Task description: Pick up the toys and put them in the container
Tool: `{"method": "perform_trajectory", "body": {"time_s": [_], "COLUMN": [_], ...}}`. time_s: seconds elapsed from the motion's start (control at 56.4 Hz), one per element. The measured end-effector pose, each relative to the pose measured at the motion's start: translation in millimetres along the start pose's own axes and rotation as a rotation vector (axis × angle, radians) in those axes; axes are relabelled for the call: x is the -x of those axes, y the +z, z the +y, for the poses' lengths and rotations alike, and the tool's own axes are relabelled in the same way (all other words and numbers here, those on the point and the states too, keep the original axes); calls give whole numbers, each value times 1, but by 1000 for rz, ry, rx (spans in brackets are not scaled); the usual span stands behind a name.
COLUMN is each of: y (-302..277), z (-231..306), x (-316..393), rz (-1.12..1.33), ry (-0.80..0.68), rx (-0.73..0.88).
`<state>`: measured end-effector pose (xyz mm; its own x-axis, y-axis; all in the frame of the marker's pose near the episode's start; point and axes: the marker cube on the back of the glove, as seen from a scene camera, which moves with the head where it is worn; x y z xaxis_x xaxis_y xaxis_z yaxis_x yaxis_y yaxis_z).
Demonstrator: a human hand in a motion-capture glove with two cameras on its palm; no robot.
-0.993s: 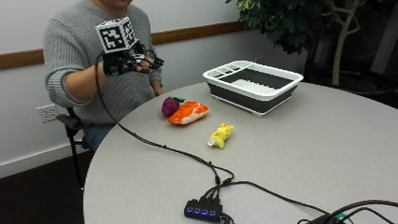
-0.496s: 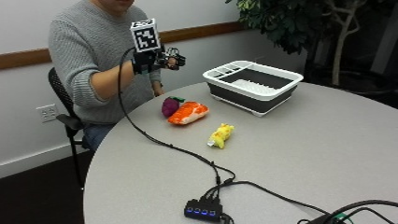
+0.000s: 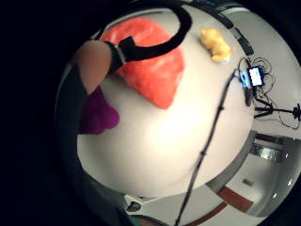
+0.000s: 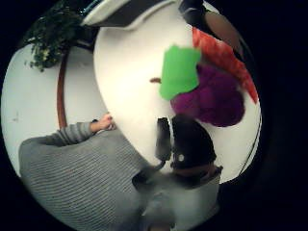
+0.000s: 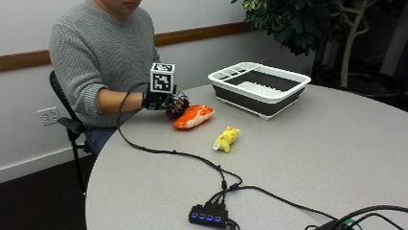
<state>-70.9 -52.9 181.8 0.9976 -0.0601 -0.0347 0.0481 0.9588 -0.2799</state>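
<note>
My gloved right hand [image 5: 159, 100] hovers with fingers loosely spread over the purple toy [image 4: 211, 98], which touches the orange toy [image 5: 193, 116]; yellow toy [image 5: 226, 139] beyond it, container [image 5: 260, 88] farther along the tabletop [image 5: 331, 158].

Wall [image 5: 210, 14]: pale, wooden rail [image 5: 191, 33] across upper frame | Outlet [image 5: 46, 115]: left, low | Floor [image 5: 38, 201]: dark, lower left | Table [image 5: 331, 158]: round, grey | Potted tree [image 5: 319, 24]: upper right | Chair [image 5: 63, 120]: black, left.
</note>
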Motion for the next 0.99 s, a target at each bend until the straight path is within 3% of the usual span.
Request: {"method": "perform_trajectory", "body": {"time_s": [0.337,0.479,0.55,0.692,0.762,0.993], "y": [17,3,-30,-154,-198,-238], "z": [-2,-8,-14,-35,-39,-83], "x": [4,13,11,-32,-39,-28], "rz": [-12,-1,2,47,67,-120], "ry": [-21,-41,-49,19,-55,-44], "rx": [-38,-157,-248,-499,-562,-563]}}
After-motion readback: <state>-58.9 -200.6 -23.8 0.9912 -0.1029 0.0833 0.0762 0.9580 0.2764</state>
